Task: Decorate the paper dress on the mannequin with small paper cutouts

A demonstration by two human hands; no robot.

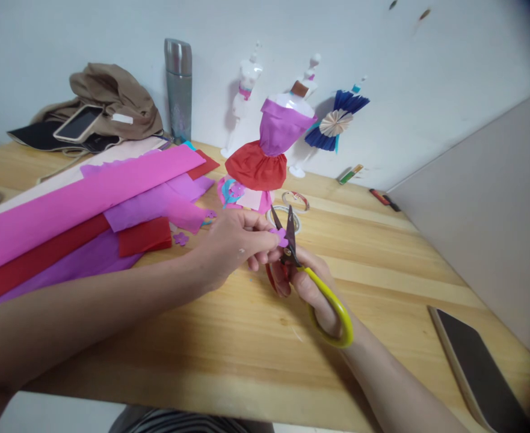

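Between thumb and fingers, my left hand (242, 237) pinches a small purple paper flower (280, 237). My right hand (312, 282) grips a pair of scissors (330, 307) with yellow and red handles. Their dark blades are apart and point away from me, with the flower at or between them; exact contact cannot be made out. Behind my hands stands a small dress form (287, 129) in a purple paper top and a red gathered skirt. Another purple paper flower (181, 239) lies on the table to the left, near folded red paper (145, 236).
Pink crepe paper (88, 192) and other coloured sheets cover the table's left side. A steel flask (178, 90), a brown cloth bag (111, 99) and a phone (79, 123) stand or lie behind. Tape rolls (296, 201) lie beyond the scissors. A dark tablet-like device (476, 367) is at right.
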